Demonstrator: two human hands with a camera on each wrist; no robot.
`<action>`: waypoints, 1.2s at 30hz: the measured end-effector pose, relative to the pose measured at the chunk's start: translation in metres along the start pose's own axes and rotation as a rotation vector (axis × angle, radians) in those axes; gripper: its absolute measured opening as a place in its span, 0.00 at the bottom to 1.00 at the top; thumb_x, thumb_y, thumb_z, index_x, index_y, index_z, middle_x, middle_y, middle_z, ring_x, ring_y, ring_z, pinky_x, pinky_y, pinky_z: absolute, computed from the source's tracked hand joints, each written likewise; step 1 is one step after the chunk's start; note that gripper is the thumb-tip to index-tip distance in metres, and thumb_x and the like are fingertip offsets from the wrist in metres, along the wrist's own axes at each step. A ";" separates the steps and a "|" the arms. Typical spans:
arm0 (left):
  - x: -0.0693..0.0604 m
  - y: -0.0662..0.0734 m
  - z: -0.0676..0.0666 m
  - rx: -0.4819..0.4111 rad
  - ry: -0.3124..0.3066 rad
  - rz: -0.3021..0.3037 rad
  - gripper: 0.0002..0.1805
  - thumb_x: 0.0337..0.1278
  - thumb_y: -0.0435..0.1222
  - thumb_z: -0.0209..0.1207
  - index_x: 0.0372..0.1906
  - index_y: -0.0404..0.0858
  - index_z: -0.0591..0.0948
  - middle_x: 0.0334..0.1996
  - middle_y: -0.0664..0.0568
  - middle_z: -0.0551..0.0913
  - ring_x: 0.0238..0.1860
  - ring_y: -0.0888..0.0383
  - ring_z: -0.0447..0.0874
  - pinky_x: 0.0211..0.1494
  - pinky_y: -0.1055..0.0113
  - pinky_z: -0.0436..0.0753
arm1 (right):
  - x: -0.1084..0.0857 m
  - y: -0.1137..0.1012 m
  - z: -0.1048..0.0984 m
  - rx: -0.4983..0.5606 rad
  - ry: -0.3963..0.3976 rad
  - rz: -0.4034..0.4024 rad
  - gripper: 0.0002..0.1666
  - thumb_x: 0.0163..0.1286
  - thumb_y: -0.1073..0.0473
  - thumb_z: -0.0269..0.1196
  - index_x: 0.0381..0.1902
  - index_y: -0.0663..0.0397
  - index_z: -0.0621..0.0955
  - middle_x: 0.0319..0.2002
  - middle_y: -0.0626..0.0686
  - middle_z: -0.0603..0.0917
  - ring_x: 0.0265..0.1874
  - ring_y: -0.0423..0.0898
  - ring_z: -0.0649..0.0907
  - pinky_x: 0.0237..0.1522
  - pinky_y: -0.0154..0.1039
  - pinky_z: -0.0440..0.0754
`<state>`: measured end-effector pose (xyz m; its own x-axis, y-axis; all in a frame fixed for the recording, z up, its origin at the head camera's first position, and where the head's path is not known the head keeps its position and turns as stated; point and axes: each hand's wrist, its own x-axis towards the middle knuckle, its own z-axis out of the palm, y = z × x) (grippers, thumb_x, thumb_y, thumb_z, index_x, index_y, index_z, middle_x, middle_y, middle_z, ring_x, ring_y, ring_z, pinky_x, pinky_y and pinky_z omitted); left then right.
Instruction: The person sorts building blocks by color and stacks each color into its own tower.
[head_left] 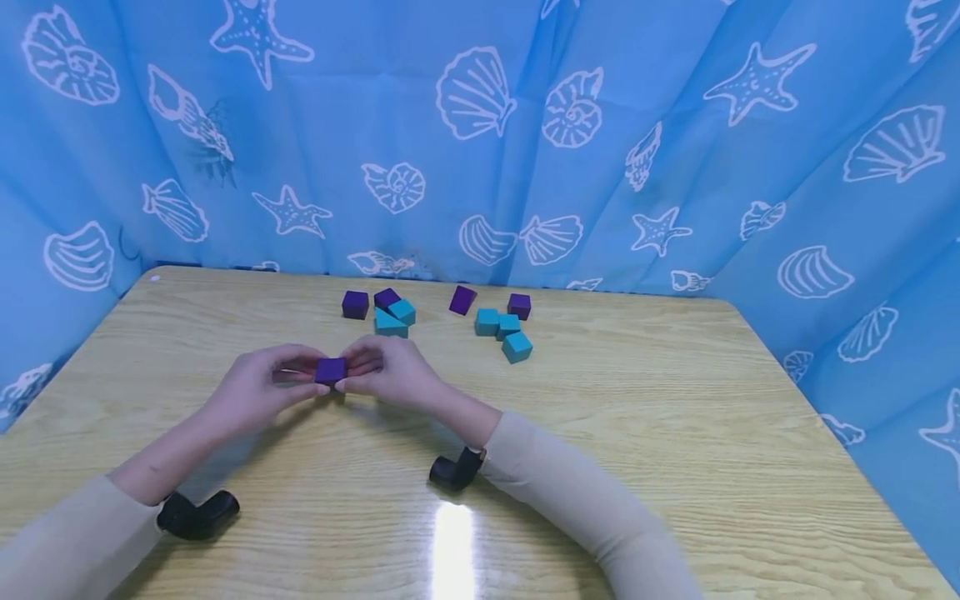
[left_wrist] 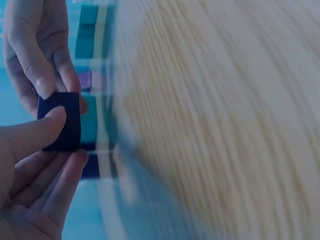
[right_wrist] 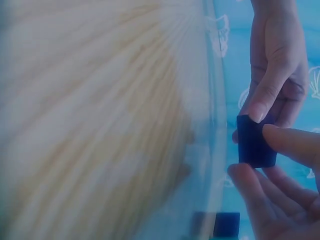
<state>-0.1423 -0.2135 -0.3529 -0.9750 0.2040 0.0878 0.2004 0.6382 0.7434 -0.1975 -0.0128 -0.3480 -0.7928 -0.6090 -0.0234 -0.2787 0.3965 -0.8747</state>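
Curtain: blue with white shells and starfish, hung behind the worktop's far edge.
Worktop: wood-grained; the loose blocks are spread along its far edge, from left of the middle to just right of it.
Left hand: its grip is narrow; one side of the purple block is pinched between thumb and fingers.
Right hand: the opposite side of that block is pinched, the grip equally narrow.
Right-hand group: three teal cubes are clustered near a purple cube and a slanted purple piece.
Left-hand group: a teal triangle and a teal cube are seen close by two dark purple blocks.
Purple block: held between both hands, nearer than the left-hand group; whether the worktop is touched cannot be told.
Step in hand: judged to be two-handed steadying or aligning of the block.
Next move: for one hand to be freed, a firm pinch by the other would be needed; for setting down, a level lowering.
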 end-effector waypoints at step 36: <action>-0.002 -0.042 -0.015 -0.034 -0.090 -0.022 0.23 0.58 0.39 0.65 0.54 0.29 0.78 0.51 0.37 0.81 0.51 0.44 0.82 0.50 0.66 0.85 | 0.023 -0.004 0.025 0.035 -0.040 0.093 0.17 0.54 0.64 0.73 0.42 0.58 0.83 0.37 0.51 0.86 0.33 0.35 0.84 0.40 0.23 0.81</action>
<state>-0.1500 -0.2520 -0.3739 -0.9662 0.2574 0.0121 0.1741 0.6176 0.7670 -0.2012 -0.0454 -0.3567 -0.7921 -0.5977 -0.1242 -0.1851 0.4290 -0.8841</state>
